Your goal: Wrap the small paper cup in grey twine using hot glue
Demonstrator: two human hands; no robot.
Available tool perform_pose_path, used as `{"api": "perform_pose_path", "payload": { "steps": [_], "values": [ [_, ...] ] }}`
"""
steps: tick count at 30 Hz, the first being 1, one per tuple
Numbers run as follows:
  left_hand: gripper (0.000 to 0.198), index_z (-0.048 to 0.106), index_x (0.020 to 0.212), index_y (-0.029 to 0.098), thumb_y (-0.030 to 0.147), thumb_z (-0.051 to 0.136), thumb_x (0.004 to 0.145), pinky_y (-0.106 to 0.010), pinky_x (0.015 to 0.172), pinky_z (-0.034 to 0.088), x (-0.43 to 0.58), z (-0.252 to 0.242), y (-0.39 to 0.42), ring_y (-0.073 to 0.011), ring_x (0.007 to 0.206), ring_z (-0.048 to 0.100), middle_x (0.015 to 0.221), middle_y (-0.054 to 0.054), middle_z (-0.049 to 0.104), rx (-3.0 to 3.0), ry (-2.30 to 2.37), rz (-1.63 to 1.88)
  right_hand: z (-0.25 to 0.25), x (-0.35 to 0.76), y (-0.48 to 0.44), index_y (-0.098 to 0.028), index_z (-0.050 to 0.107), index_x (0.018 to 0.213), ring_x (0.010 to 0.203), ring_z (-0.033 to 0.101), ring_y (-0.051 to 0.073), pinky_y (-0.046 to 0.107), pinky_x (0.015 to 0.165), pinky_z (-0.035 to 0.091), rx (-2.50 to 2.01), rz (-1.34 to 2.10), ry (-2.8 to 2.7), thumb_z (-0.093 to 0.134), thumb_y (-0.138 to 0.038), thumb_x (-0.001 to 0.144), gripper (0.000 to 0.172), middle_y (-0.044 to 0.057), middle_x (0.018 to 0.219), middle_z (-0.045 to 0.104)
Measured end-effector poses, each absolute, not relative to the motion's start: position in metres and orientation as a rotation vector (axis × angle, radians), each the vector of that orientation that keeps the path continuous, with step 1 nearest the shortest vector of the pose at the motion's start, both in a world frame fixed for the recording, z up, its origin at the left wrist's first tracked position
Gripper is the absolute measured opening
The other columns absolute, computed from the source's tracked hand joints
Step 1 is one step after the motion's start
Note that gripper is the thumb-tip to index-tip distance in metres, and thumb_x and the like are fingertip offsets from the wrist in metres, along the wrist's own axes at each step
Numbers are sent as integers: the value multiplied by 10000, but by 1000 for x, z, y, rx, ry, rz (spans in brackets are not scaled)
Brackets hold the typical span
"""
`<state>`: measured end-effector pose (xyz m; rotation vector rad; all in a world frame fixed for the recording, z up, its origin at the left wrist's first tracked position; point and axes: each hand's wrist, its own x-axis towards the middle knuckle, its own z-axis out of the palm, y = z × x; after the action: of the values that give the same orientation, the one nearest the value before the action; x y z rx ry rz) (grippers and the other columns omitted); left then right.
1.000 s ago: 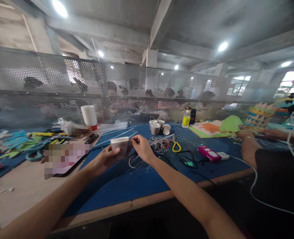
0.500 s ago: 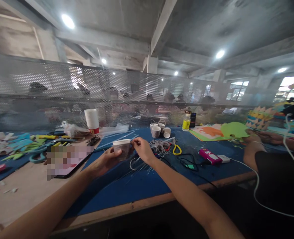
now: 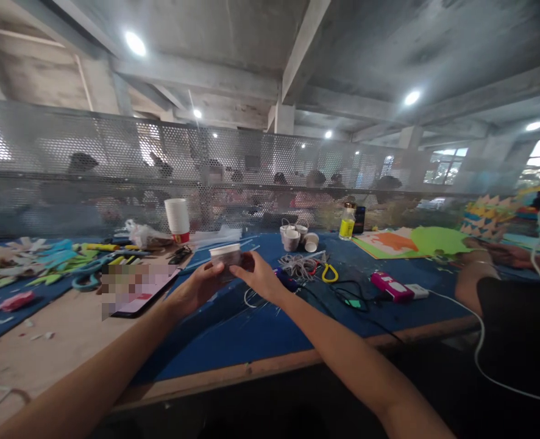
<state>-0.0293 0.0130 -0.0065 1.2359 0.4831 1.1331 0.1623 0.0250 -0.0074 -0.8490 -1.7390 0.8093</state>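
The head view faces forward; the table (image 3: 215, 350) lies near.

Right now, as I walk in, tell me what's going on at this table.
A person is working on a small cup, gripped between the left hand and right hand, its white rim up, above the blue mat. Beyond it is a cluster of cups, one tipped on its side. A stack of white cups stands further left, and grey cord lies right of the hands. Another person's arm is at far right.

Left forearm (image 3: 114, 364) and right forearm (image 3: 343, 352) angle inward, left grip (image 3: 200, 286) and right grip (image 3: 261, 278) curled close together.
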Motion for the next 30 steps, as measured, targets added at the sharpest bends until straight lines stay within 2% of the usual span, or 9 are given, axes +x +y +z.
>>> {"api": "perform_pose_path", "payload": {
  "steps": [6,13,17,23,26,30],
  "values": [
    [406,721,1264,188,348,721,890,-435,1107,447,-26,-9,14,-304,1255,640,1326,-154,712,1255,561,1177,-13,160,27,-185,618,1082,982,692,218,359,923,550,-927,620,-1717,775,-492,803,444,116,1126,704],
    [383,734,1249,228,343,729,884,-420,1079,482,-19,-9,10,-320,1307,604,1376,-140,687,1298,611,1185,-13,160,24,-193,614,1181,1022,680,261,402,938,533,-992,319,-1758,766,-442,823,462,139,1174,657],
    [417,722,1261,231,349,757,863,-441,1101,457,-20,-11,11,-318,1285,623,1355,-147,698,1276,644,1220,-13,160,24,-207,623,1202,1035,674,237,392,963,513,-936,254,-1813,677,-408,918,352,112,1173,665],
    [438,693,1259,206,329,771,846,-430,1052,489,-22,-13,15,-298,1218,660,1347,-145,696,1215,712,1241,-8,165,24,-202,658,985,940,671,187,324,898,497,-916,234,-1773,614,-255,965,71,54,1009,688],
    [406,687,1242,186,302,751,857,-423,1026,508,-20,-11,13,-289,1193,668,1314,-134,712,1183,676,1250,-7,163,20,-208,653,947,968,662,187,329,930,468,-882,167,-1823,617,-244,964,54,46,992,691],
    [355,699,1205,187,306,722,871,-433,986,534,-18,-9,8,-281,1114,698,1207,-106,755,1146,629,1226,-9,161,14,-224,660,1013,1055,646,194,350,1003,425,-817,77,-1951,583,-256,990,87,54,1070,703]
  ]
}}
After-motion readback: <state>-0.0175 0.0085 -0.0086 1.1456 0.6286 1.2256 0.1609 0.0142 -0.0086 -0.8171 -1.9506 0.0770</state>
